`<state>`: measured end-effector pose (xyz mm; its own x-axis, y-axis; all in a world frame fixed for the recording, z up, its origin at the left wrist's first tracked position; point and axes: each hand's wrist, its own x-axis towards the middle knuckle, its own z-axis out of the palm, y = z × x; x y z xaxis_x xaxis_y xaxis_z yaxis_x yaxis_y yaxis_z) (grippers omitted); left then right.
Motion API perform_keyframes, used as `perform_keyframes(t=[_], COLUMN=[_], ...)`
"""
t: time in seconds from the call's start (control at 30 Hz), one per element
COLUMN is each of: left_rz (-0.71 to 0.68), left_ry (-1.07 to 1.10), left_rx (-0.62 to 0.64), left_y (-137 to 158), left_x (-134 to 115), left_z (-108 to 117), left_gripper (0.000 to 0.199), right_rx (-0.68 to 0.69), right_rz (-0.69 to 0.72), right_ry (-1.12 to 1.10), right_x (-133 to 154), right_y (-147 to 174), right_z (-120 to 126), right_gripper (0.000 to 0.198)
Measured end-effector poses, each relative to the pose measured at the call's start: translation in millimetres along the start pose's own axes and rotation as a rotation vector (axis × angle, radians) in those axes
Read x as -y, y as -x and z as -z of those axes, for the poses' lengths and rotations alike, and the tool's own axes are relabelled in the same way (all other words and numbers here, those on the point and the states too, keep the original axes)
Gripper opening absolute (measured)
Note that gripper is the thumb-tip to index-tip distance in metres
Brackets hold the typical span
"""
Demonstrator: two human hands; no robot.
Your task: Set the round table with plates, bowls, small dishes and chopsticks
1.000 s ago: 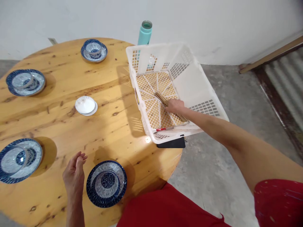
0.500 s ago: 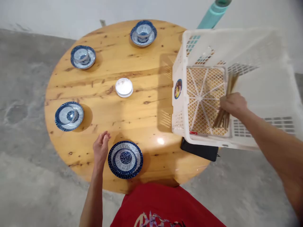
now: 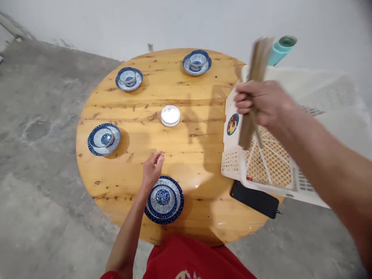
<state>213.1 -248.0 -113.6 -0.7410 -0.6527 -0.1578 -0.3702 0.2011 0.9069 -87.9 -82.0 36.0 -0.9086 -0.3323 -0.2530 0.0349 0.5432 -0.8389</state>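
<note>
My right hand (image 3: pixel 258 101) is closed round a bundle of wooden chopsticks (image 3: pixel 247 130), held nearly upright over the near-left rim of the white plastic basket (image 3: pixel 232 161). Motion blurs the upper ends of the sticks. My left hand (image 3: pixel 153 166) hovers over the table with loosely curled fingers and nothing in it. Just below it sits a blue-and-white bowl (image 3: pixel 163 197) on a matching plate (image 3: pixel 162 221). A small stack of white saucers (image 3: pixel 170 115) lies near the table's middle.
On the round wooden table (image 3: pixel 139 112), more bowls stand on plates: at left (image 3: pixel 104 139), far left (image 3: pixel 129 79) and far side (image 3: pixel 197 61). A black phone-like slab (image 3: pixel 255 199) lies under the basket's near edge. Behind the basket rises a turquoise bottle (image 3: pixel 280 50).
My right hand has lifted the chopsticks up from inside the basket and brought them left over its rim. My left hand has moved right, to above the near bowl. The view has shifted.
</note>
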Motion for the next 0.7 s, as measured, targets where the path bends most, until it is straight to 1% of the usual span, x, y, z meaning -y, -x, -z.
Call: perform_keyframes(t=[0.03, 0.07, 0.1, 0.2, 0.3, 0.4, 0.5, 0.6, 0.7], left_rz=[-0.012, -0.020, -0.020, 0.040, 0.114, 0.153, 0.180, 0.215, 0.268], left_ry=[-0.004, -0.006, -0.004, 0.057, 0.162, 0.214, 0.231, 0.250, 0.237], left_rx=[0.021, 0.040, 0.056, 0.103, 0.198, 0.318, 0.420, 0.470, 0.482], left_y=[1, 3, 5, 9, 2, -18, -39, -53, -62], left_x=[1, 2, 5, 10, 5, -7, -16, -14, -8], left_z=[-4, -6, -8, -13, -25, -51, -81, -107, -123], left_gripper=[0.030, 0.030, 0.029, 0.029, 0.031, 0.034, 0.032, 0.020, 0.008], right_rx=[0.090, 0.141, 0.178, 0.247, 0.201, 0.104, 0.049, 0.015, -0.005], right_rz=[-0.066, -0.148, -0.216, -0.371, -0.455, -0.498, -0.509, -0.503, -0.481], right_ry=[-0.239, -0.378, -0.450, -0.521, -0.521, -0.496, -0.477, -0.458, -0.426], right_x=[5, 6, 4, -14, -37, -54, -66, -76, -84], right_y=[4, 6, 8, 9, 6, 0, -7, -13, -20], right_z=[-25, -49, -70, -119, -151, -171, -182, -185, -185], right_gripper=[0.026, 0.028, 0.028, 0.030, 0.030, 0.031, 0.032, 0.031, 0.028])
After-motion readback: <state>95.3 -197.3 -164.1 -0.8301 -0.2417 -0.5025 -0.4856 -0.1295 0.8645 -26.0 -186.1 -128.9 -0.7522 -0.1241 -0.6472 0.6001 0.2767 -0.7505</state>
